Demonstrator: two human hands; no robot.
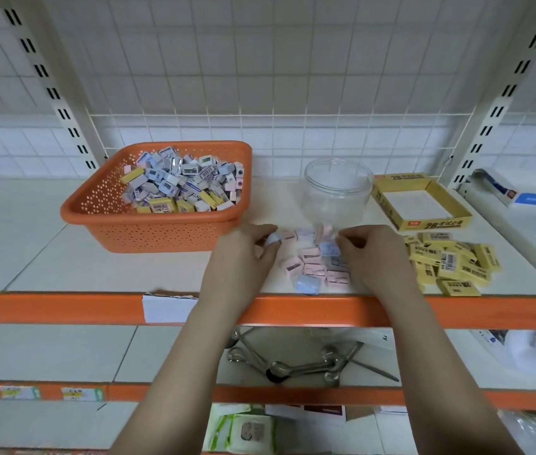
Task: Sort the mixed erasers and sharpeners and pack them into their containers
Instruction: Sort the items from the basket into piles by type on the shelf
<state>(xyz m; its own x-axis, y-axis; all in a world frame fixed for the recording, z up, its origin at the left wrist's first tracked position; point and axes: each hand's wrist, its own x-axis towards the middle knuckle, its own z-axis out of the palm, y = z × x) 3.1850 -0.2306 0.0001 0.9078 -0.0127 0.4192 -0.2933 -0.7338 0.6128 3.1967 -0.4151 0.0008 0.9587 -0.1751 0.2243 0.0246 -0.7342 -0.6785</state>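
On the shelf (128, 277), between the two hands, lies a small heap of pink and blue sharpeners (314, 267), already picked out of the mix and waiting just in front of the clear jar (335, 188). The left hand (247, 251) pinches a small pale-blue piece (273, 238) at its fingertips, at the heap's left edge. The right hand (371, 254) has its fingers curled in at the heap's right edge, against a blue sharpener (329, 248); whether it actually grips one I cannot tell.

The jar stands open and looks nearly empty, though a few pink pieces show through its lower wall, inside it or just behind, I cannot say which. To the right, yellow erasers (450, 264) lie in a loose pile just in front of their open yellow box (421, 221), which appears unfilled. To the left, the orange basket (148, 224) holds a large mixed load yet.

By my judgement the sorting is at an early stage, and the step in hand is gathering the sharpeners for the jar. The next move calls for lifting what each hand holds over the jar's rim and letting go inside, without nudging the jar back.
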